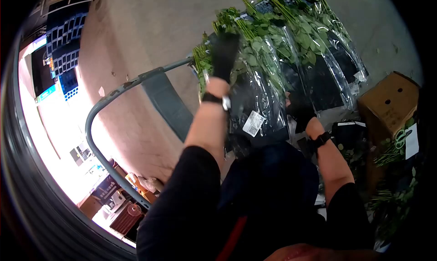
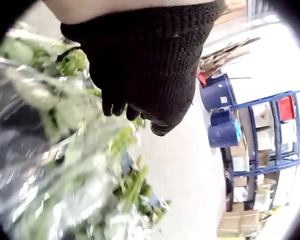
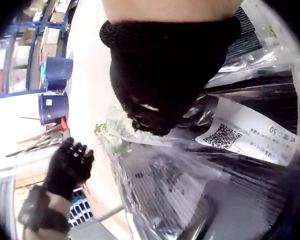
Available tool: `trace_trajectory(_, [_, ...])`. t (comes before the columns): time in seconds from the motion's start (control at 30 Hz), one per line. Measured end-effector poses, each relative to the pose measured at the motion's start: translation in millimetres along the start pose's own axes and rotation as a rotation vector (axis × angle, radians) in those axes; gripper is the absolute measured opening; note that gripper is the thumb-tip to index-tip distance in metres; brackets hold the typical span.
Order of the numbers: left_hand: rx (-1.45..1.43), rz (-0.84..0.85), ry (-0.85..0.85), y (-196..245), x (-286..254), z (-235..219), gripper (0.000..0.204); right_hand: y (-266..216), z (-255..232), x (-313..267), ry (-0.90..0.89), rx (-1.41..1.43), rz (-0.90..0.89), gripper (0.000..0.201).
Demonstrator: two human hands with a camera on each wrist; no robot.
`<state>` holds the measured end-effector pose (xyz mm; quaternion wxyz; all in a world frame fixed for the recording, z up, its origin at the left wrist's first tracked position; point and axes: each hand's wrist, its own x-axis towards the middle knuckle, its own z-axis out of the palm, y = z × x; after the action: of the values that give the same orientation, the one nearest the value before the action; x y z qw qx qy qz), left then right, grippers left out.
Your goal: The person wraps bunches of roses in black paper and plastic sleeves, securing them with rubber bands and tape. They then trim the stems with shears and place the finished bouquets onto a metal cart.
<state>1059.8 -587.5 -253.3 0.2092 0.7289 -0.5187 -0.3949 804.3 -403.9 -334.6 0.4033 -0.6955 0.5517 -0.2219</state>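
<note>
My left hand (image 1: 226,51), in a black knit glove and blurred in the head view, is raised over the stem ends of the leafy bunches (image 1: 259,47). In the right wrist view its fingers are loosely curled with nothing between them. My right hand (image 1: 301,113), gloved too, is lower down at the sleeved part of the bunches. Its curled fingers grip a clear plastic sleeve (image 3: 175,180), which wrinkles out from under the fist. Beside it a white label (image 3: 250,132) with a printed code lies on the plastic. The right fingertips are mostly hidden under the glove's back.
A grey cart handle (image 1: 107,99) curves along the left of the bunches. At the right stands a cardboard box (image 1: 391,101), with green-handled scissors (image 1: 400,139) among cut stems beside it. Blue buckets (image 2: 217,93) and a blue shelf rack (image 2: 265,135) are farther off.
</note>
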Motion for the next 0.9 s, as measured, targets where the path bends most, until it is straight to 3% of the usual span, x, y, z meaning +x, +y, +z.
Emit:
trace_trajectory(0.03, [0.215,0.087,0.137,-17.9,30.8,-11.3,0.034,-0.1,-1.6,-0.9,0.034,0.036,-0.017,0.022])
trace_trajectory(0.07, [0.201,0.006,0.105,-20.3,41.6,-12.9,0.046,-5.9,-7.8,1.8,-0.024,-0.009,-0.015,0.023])
trace_trajectory(0.13, [0.207,-0.051,-0.201,-125.3,117.6,2.6,0.072,-22.8,-23.8,12.6,-0.144,-0.098,-0.006,0.025])
trace_trajectory(0.2, [0.388,0.261,-0.367,-124.9,131.2,20.9,0.082,-19.8,-17.8,13.3,-0.019,-0.079,-0.110,0.026])
trace_trajectory(0.23, [0.266,0.009,-0.346,-106.9,133.8,32.0,0.078,-19.3,-15.5,15.2,0.045,-0.070,-0.164,0.026])
trace_trajectory(0.27, [0.138,-0.235,-0.284,-87.8,135.7,42.9,0.076,-23.8,-19.1,17.9,-0.004,-0.074,-0.132,0.029])
trace_trajectory(0.3, [0.204,-0.275,-0.288,-77.0,133.4,47.4,0.073,-28.8,-21.5,18.0,-0.021,-0.064,-0.130,0.029])
trace_trajectory(0.37, [0.150,-0.151,-0.375,-63.9,122.7,48.0,0.062,-37.0,-31.4,22.7,-0.036,-0.051,-0.141,0.028])
trace_trajectory(0.4, [0.105,0.062,-0.367,-62.7,121.9,45.3,0.054,-40.0,-41.0,22.4,-0.123,-0.090,-0.166,0.031])
trace_trajectory(0.47, [0.012,0.500,-0.339,-55.1,122.0,37.6,0.039,-46.6,-64.8,32.9,-0.381,-0.055,0.066,0.037])
trace_trajectory(0.5, [-0.171,0.392,-0.365,-31.8,110.8,30.9,0.032,-50.0,-72.1,36.4,-0.511,-0.034,0.181,0.041])
trace_trajectory(0.53, [-0.351,0.287,-0.387,-6.6,98.2,24.5,0.026,-52.2,-70.4,41.3,-0.325,0.346,0.307,0.054])
trace_trajectory(0.57, [-0.531,0.182,-0.410,16.8,82.2,17.3,0.022,-61.2,-98.0,68.3,-0.046,-0.129,-0.197,0.064])
trace_trajectory(0.6, [-0.245,0.570,-0.363,32.4,66.3,9.3,0.019,-96.1,-128.0,92.6,0.021,0.069,-0.164,0.067])
trace_trajectory(0.63, [-0.172,0.423,-0.532,66.6,45.0,-7.6,0.025,-118.0,-141.7,105.5,0.078,0.200,-0.179,0.067])
trace_trajectory(0.7, [-0.241,0.236,-0.563,99.2,16.4,-16.9,0.023,-125.7,-144.7,110.4,0.098,0.088,-0.272,0.059])
trace_trajectory(0.73, [-0.241,0.322,-0.494,108.9,4.2,-20.6,0.023,-133.2,-147.0,90.6,0.062,-0.147,-0.164,0.050])
trace_trajectory(0.77, [-0.235,0.406,-0.421,118.1,-7.8,-24.2,0.024,-137.6,-150.7,75.8,0.079,-0.188,-0.179,0.041])
trace_trajectory(0.8, [-0.306,0.488,-0.376,132.0,-19.8,-23.5,0.025,-142.4,-154.0,59.4,0.106,-0.161,-0.200,0.041])
trace_trajectory(0.87, [-0.474,0.477,-0.385,166.9,-51.3,-24.1,0.028,-159.7,-169.1,32.8,0.148,-0.078,-0.230,0.044])
trace_trajectory(0.9, [-0.274,0.610,-0.330,180.1,-67.8,-25.4,0.028,-176.3,-179.3,24.4,0.162,-0.018,-0.239,0.046])
